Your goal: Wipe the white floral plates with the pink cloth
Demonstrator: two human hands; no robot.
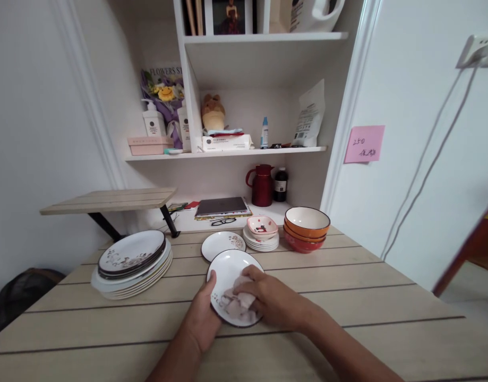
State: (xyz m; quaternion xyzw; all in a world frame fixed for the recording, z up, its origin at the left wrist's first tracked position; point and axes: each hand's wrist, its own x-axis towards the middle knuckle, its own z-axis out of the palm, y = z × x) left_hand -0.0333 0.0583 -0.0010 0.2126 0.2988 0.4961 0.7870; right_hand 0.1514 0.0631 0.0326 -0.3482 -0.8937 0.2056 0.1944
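A white plate [228,270] with a dark rim and a flower print is tilted up above the near part of the table. My left hand [206,313] grips its left edge, thumb on the face and the fingers hidden beneath. My right hand [267,297] presses a crumpled pale cloth or tissue [238,305] onto the plate's lower face, its fingers closed on the wad. Just behind lies a similar white plate [220,245] with a dark rim, partly covered by the held one.
Stacked plates [132,260] stand on the left of the wooden table [347,297], near a small raised shelf [112,200]. Small dishes [262,239] and orange and red bowls [307,228] are at the back right. Behind them are glasses [223,222], a laptop [222,207] and a red jug [262,185].
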